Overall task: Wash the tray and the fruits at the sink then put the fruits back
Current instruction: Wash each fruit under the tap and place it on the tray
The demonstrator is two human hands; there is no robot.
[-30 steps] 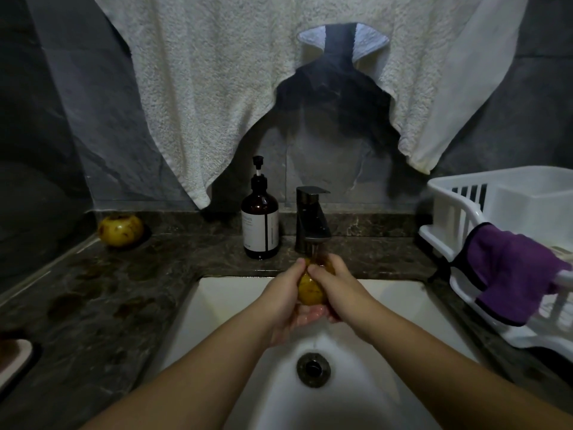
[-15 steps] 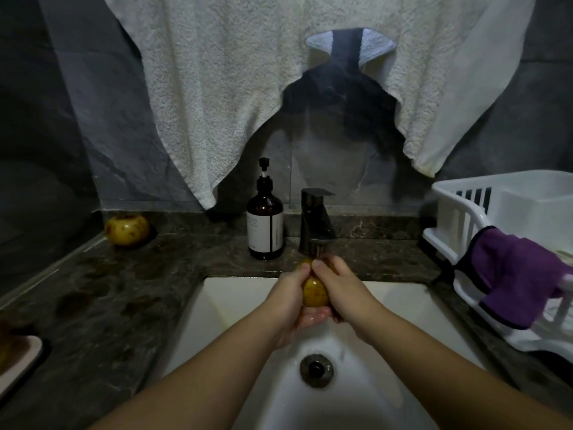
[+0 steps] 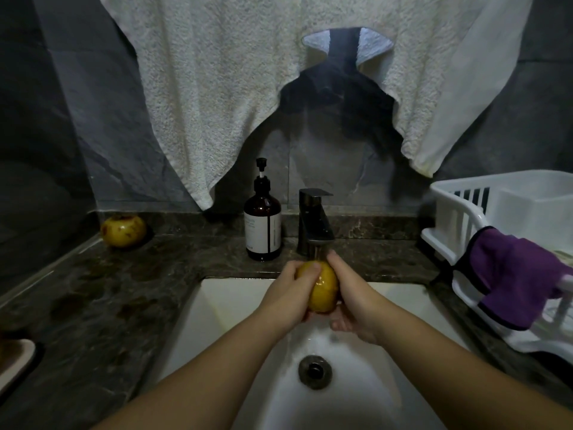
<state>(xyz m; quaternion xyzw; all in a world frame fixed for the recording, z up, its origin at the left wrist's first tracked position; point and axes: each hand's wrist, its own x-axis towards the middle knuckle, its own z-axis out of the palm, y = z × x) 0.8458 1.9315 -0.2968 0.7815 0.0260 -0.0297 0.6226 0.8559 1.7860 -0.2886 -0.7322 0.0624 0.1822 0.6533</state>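
A yellow fruit point(image 3: 324, 288) is held between both hands under the running dark faucet point(image 3: 314, 226), above the white sink point(image 3: 229, 302). My left hand point(image 3: 290, 296) wraps its fingers round the fruit's left side. My right hand point(image 3: 350, 293) cups the right side, fingers curled underneath. A second yellow fruit point(image 3: 123, 230) with brown spots sits on the counter at the back left. The pale tray's point(image 3: 14, 358) corner shows at the left edge of the view.
A brown soap pump bottle point(image 3: 263, 226) stands left of the faucet. A white dish rack point(image 3: 508, 231) with a purple cloth point(image 3: 514, 277) draped over it fills the right counter. White towels point(image 3: 217, 79) hang above. The drain point(image 3: 314, 371) lies below my hands.
My hands have shifted on the fruit, so more of its yellow surface shows between them. Both still hold it under the water.
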